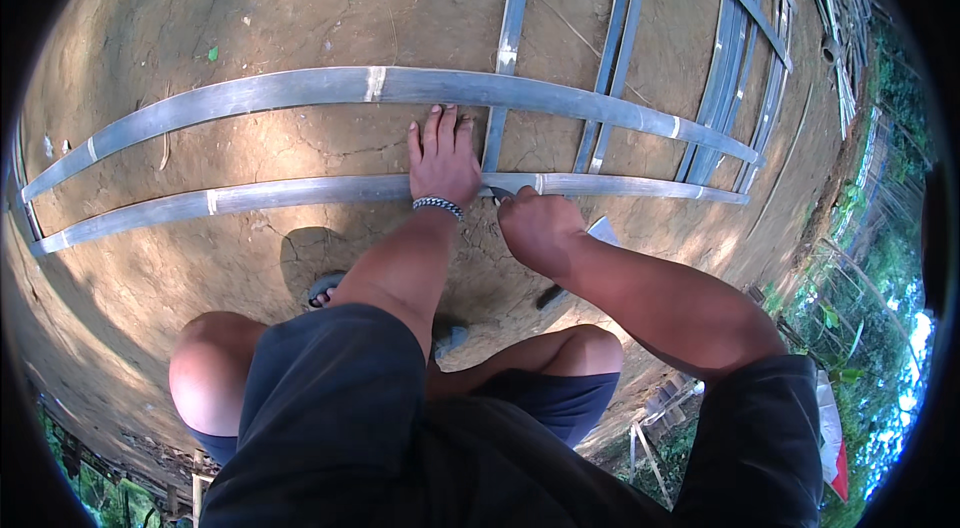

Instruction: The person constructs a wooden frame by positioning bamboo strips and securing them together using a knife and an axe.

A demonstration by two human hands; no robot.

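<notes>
My left hand (442,160) lies flat with fingers spread, its palm over the near long bamboo strip (310,191) and its fingertips close to the far long strip (290,88). A beaded bracelet circles its wrist. Just to its right, my right hand (540,228) is closed on a small knife; only the dark pointed blade (499,193) shows, against the near strip where a crossing strip (515,3) meets it. The handle is hidden in the fist.
More crossing strips (610,48) lie to the right on cracked bare earth. A pale pointed flat piece (603,230) shows partly behind my right forearm. My sandalled left foot (323,290) rests near the strips. A pile of poles (840,18) and greenery lie at far right.
</notes>
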